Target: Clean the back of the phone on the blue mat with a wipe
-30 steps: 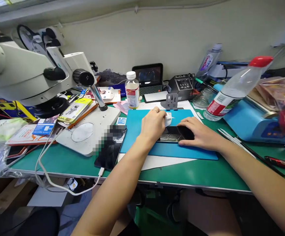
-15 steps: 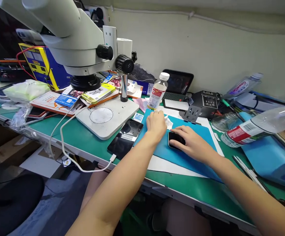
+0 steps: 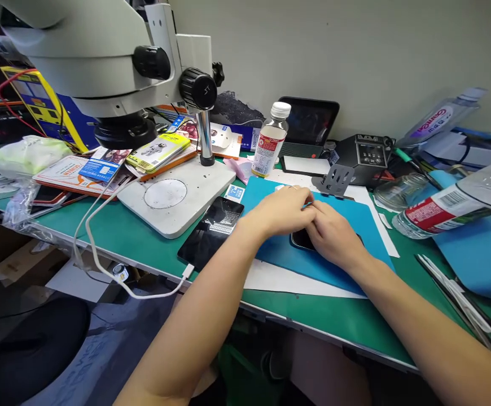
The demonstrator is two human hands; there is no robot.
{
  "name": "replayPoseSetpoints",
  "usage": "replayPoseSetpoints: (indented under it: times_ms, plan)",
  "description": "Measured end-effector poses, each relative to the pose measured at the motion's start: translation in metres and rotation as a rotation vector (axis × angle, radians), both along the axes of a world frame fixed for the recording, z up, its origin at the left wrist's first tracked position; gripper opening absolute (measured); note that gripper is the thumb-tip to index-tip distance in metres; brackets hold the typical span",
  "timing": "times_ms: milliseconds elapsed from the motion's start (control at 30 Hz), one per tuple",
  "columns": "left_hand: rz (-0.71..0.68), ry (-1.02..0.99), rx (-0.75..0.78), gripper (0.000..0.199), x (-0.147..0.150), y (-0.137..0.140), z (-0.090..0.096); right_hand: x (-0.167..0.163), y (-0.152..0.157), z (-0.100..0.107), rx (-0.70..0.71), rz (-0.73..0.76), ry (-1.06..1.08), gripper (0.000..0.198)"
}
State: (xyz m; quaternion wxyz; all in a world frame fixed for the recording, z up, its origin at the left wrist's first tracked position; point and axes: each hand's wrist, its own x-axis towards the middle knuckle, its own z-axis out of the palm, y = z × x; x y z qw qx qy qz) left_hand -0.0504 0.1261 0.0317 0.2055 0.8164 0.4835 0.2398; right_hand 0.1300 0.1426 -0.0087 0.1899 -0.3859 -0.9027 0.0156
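A dark smartphone [image 3: 300, 240] lies on the blue mat [image 3: 266, 251], mostly covered by my hands. My right hand [image 3: 334, 232] is closed over it, with the fingertips partly hidden. From the left, my left hand [image 3: 285, 208] reaches across with curled fingers that meet the right hand's fingers above the phone's far side. Whatever sits between the left fingertips is hidden. A scrap of white tissue [image 3: 280, 186] peeks out behind the left hand. Beside the mat, a larger black phone [image 3: 211, 231] has a white cable [image 3: 152, 294] at its near end.
A microscope [image 3: 101, 73] on its white base [image 3: 173, 217] stands at the left. Behind my hands is a capped bottle [image 3: 268, 141]. At the right are a tilted plastic bottle [image 3: 444, 210], a glass jar [image 3: 402, 193] and tweezers [image 3: 452, 293]. A black box [image 3: 362, 158] stands near the wall.
My left hand has moved right, from beside the tissue to the right hand. The right-hand fingers have drawn together against it. The camera view has shifted slightly.
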Motion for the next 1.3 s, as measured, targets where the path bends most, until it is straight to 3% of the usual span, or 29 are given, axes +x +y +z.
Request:
replayPoseSetpoints:
  times_ms: [67,167,267,367,633,1000,1300]
  plan:
    - [-0.082,0.058,-0.089,0.020,-0.005,-0.006,0.001,0.000,0.001,-0.001,-0.007,-0.009,-0.003,0.022]
    - [-0.129,0.159,-0.041,0.036,-0.008,-0.013,-0.005,-0.001,0.001,-0.002,-0.005,-0.027,-0.013,0.024]
    - [-0.126,0.115,-0.036,0.050,-0.010,-0.014,-0.015,-0.003,0.000,-0.001,0.007,-0.014,-0.008,0.022]
    - [-0.131,0.031,-0.115,0.052,-0.012,-0.011,-0.020,-0.004,-0.001,-0.001,0.029,-0.013,-0.017,0.020]
    - [-0.148,0.043,-0.113,0.055,-0.008,-0.012,-0.019,-0.004,-0.006,-0.003,0.049,-0.042,-0.022,0.019]
    - [-0.064,-0.052,-0.246,0.091,-0.009,-0.011,-0.023,-0.003,-0.008,-0.003,0.074,-0.033,-0.069,0.024]
    - [-0.066,0.016,-0.206,0.075,-0.010,-0.014,-0.019,-0.005,-0.005,-0.003,0.052,-0.023,-0.041,0.024]
